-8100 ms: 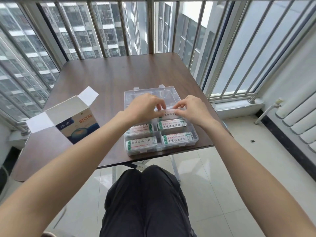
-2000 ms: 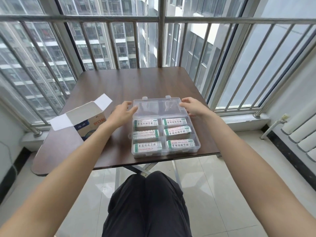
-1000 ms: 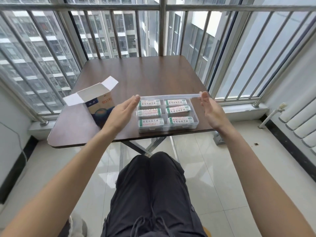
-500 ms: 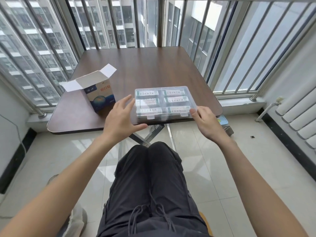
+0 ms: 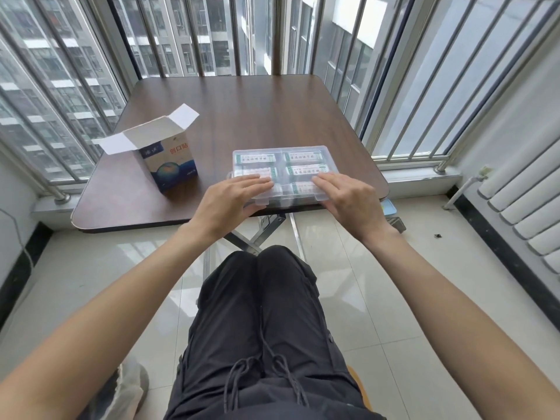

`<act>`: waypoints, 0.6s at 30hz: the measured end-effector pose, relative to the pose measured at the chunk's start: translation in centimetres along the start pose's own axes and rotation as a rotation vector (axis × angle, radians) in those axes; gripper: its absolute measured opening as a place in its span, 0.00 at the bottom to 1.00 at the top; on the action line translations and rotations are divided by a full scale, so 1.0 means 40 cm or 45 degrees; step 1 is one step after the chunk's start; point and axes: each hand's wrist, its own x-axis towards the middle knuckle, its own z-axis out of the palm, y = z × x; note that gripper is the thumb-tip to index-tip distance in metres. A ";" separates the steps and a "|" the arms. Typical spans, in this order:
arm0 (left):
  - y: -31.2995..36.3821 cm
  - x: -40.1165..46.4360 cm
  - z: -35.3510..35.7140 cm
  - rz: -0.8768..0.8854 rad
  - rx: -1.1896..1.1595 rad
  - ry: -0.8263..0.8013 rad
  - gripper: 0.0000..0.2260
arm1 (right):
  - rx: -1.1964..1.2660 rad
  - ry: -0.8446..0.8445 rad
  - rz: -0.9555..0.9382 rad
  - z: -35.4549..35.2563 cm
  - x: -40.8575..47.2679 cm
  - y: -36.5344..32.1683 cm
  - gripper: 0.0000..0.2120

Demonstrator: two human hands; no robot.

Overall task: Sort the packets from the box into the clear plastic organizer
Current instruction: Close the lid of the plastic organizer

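Note:
The clear plastic organizer [image 5: 280,150] lies at the near edge of the brown table [image 5: 242,107] with its lid down. Through the lid I see white-and-green packets [image 5: 304,157] lying in its compartments in two columns. My left hand [image 5: 235,197] lies flat on the lid's near left part, thumb under the front edge. My right hand [image 5: 345,195] presses flat on the near right part, fingers straight. The blue-and-white cardboard box [image 5: 169,160] stands to the left of the organizer with its top flaps open; its inside is hidden.
A metal railing [image 5: 272,34] runs around the far and side edges of the table. A white radiator [image 5: 527,195] hangs on the right wall. My knees in dark trousers [image 5: 263,298] sit just below the table's front edge, above the tiled floor.
The organizer's lid has swung from open and lying back to shut over the packets. Both hands have moved from the lid's sides onto its top near the front edge.

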 end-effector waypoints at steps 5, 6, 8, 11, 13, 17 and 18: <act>-0.012 -0.007 0.016 0.035 -0.006 0.085 0.16 | -0.011 0.009 -0.035 0.016 -0.009 0.009 0.15; -0.014 -0.009 0.020 0.053 0.010 0.108 0.14 | -0.013 0.015 -0.043 0.018 -0.010 0.011 0.14; -0.016 -0.011 0.028 0.098 0.048 0.130 0.13 | -0.027 0.040 -0.070 0.022 -0.011 0.012 0.13; -0.019 -0.016 0.041 0.120 0.078 0.136 0.15 | -0.048 0.087 -0.072 0.028 -0.014 0.007 0.13; -0.021 -0.020 0.039 0.081 0.057 0.088 0.15 | -0.027 0.079 -0.036 0.027 -0.016 0.003 0.14; -0.016 -0.009 0.006 -0.034 -0.058 -0.058 0.19 | 0.239 -0.138 0.090 -0.007 0.018 0.024 0.18; -0.016 -0.002 -0.003 -0.045 -0.089 -0.065 0.17 | 0.334 -0.232 0.117 -0.018 0.035 0.032 0.18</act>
